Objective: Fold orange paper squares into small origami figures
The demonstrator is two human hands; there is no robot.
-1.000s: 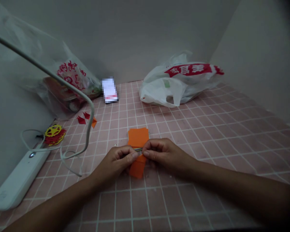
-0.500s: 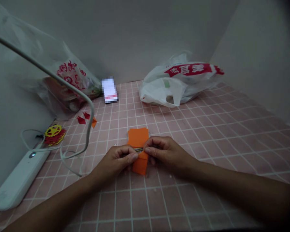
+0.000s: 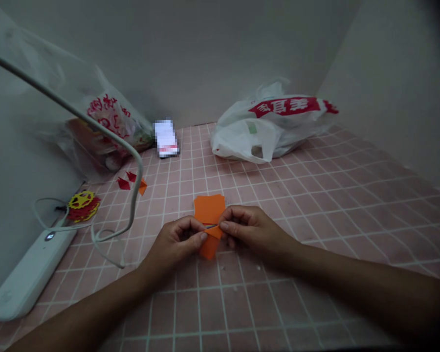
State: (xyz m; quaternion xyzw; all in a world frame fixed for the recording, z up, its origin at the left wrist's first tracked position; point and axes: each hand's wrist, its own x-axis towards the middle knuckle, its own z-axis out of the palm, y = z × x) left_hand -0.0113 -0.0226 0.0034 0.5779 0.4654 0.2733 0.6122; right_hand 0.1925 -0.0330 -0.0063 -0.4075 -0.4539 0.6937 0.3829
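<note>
Between my two hands is a small folded piece of orange paper (image 3: 209,248), its lower part hanging toward me. My left hand (image 3: 179,242) pinches its left side between thumb and fingers. On the right side, my right hand (image 3: 247,226) is closed on the same paper with thumb and forefinger. A thin grey strip, too small to make out, shows along the paper's upper edge between the fingertips. Just beyond the fingers, a stack of orange paper (image 3: 209,209) lies on the pink checked tablecloth (image 3: 256,298). The fingertips hide part of the held paper.
A white cable (image 3: 136,181) arches over the left side near a long white device (image 3: 29,274). Red folded papers (image 3: 123,184), an orange one (image 3: 143,187) and yellow-red cut-outs (image 3: 82,205) lie left. At the back are a phone (image 3: 165,138) and plastic bags (image 3: 242,139).
The held paper's hanging part has tilted and looks shorter and narrower, with a slanted fold now showing near its top. Both hands stay nearly in place, still gripping it.
</note>
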